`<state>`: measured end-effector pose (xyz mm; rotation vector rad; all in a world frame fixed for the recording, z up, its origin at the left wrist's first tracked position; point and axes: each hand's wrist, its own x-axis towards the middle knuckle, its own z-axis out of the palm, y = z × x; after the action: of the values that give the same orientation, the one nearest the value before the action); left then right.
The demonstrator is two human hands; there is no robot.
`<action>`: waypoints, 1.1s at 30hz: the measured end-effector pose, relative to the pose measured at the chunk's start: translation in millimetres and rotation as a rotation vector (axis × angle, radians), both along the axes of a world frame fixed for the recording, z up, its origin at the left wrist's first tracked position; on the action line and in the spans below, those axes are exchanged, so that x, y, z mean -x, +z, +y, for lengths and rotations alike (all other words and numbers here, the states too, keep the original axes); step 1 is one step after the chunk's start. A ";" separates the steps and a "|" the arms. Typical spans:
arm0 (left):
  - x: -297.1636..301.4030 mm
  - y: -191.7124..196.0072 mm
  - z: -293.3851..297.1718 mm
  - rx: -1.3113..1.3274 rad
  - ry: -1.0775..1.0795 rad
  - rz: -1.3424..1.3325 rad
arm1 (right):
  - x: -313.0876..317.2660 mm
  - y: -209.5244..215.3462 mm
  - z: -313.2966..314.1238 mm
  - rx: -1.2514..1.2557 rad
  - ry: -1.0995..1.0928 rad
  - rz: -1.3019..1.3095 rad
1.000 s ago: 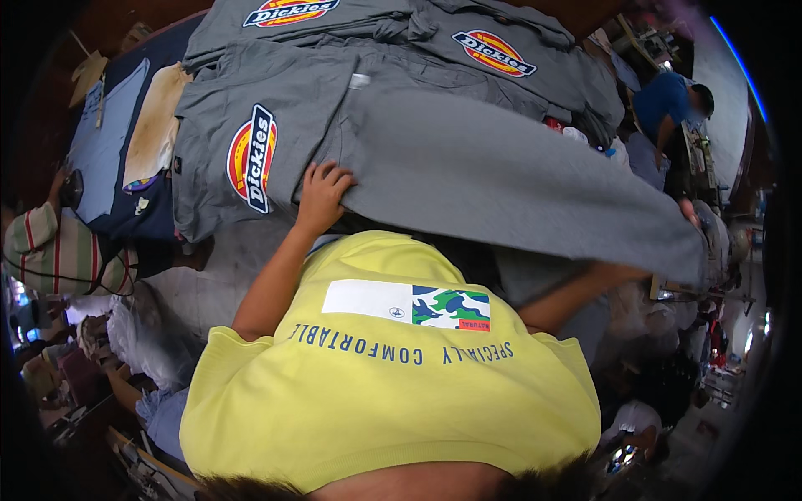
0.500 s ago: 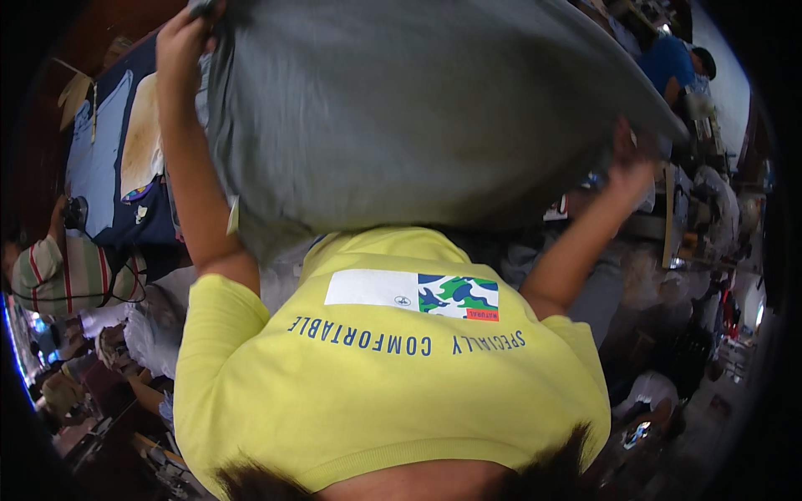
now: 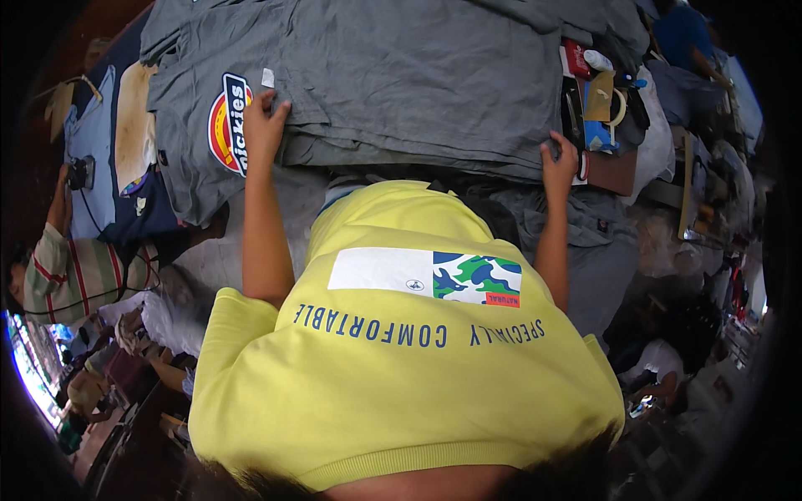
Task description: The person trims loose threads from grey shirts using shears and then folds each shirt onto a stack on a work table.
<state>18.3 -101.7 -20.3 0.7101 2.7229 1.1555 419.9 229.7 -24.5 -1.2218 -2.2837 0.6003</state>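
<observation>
A grey garment [image 3: 418,83], likely a shirt, lies spread across the work surface in front of me, over more grey cloth. My left hand [image 3: 266,129] is at its left near edge, fingers bent and pinching the cloth beside a small white tag [image 3: 267,78]. My right hand [image 3: 561,163] grips the right near corner between curled fingers and thumb. Left of my left hand, a colourful printed logo [image 3: 229,125] shows on the grey shirt lying underneath.
At the right stands a box [image 3: 614,171] of small items, with a tape roll [image 3: 618,108] and a red packet [image 3: 576,58]. On the left, a person in a striped shirt [image 3: 83,271] holds an iron [image 3: 80,173] on light blue cloth [image 3: 92,200]. Another person in blue [image 3: 681,37] is far right.
The grey garment was held up and spread in the air; now it lies flat on the pile. Both hands have come down and nearer to me, uncovering the logo and the box.
</observation>
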 end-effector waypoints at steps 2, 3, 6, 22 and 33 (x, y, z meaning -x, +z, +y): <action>-13.9 2.2 -12.5 -0.003 0.081 -0.107 | -20.4 -3.4 -9.2 -0.084 -0.026 -0.011; -20.4 9.1 -14.7 0.002 0.119 -0.126 | -24.2 -2.3 -14.9 -0.125 -0.036 -0.013; -19.7 13.7 -21.7 -0.008 0.126 -0.228 | -27.9 1.5 -27.2 0.166 -0.257 0.036; -2.3 11.8 -55.6 -0.510 0.279 -0.678 | -30.4 5.1 -33.2 0.697 -0.507 0.457; -0.6 1.1 -61.6 -0.502 0.285 -0.649 | -42.3 -14.1 -27.1 0.683 -0.425 0.470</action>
<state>18.8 -163.2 -19.2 -0.0524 2.0372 1.7774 462.3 202.6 -38.6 -1.5890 -1.3996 1.3868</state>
